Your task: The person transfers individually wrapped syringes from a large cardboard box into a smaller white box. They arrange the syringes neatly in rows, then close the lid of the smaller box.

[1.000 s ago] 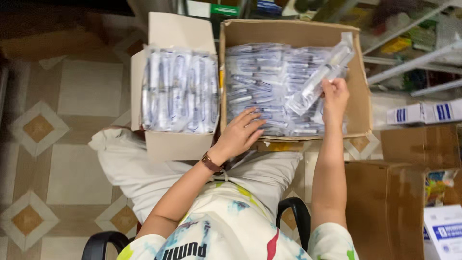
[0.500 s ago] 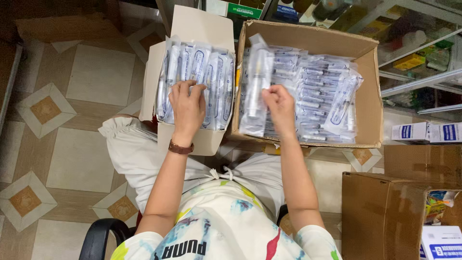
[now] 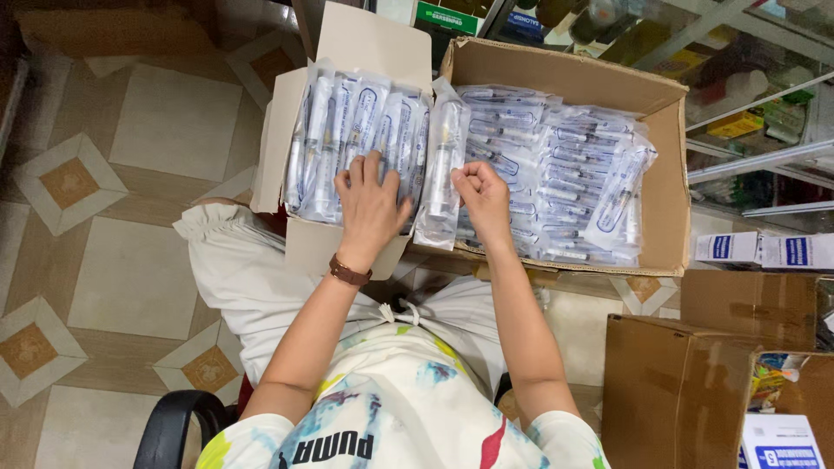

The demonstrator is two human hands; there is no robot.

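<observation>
Shifted left since half a second ago, right hand [image 3: 483, 195] pinching a wrapped syringe packet [image 3: 440, 169] over the small box [image 3: 304, 247], left hand [image 3: 372, 204] flat and open on the packed row [image 3: 347, 130]; probably light, slippery film, best gripped at an end.

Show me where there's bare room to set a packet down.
Bare cardboard shows only along the large box's right wall. The small box is packed full under the left hand; the right hand grips a syringe packet between both boxes.

Bright, even indoor light, soft shadows, mild glare on plastic wrappers [image 3: 556, 165], sharp focus.
</observation>
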